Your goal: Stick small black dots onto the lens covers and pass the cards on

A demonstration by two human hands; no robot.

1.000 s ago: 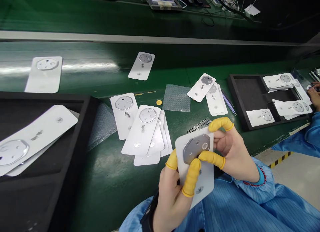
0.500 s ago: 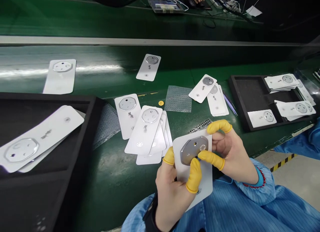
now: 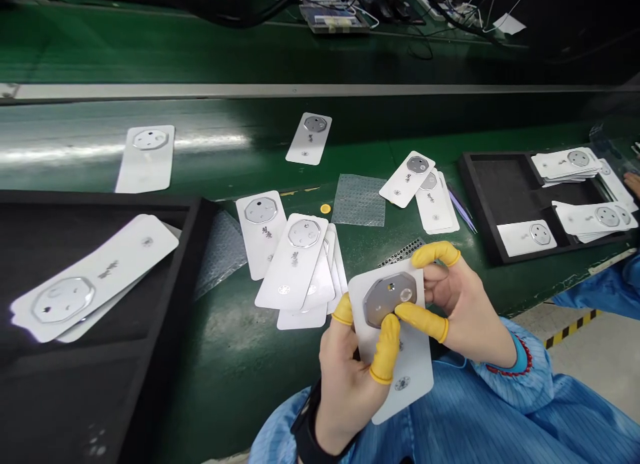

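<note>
Black tray with white panels, fanned panel pile, left hand pinching held panel's left side, panel tilted before blue smock, right hand pinching its upper right, thumbs near octagon plate, purple tweezers, second tray.
</note>
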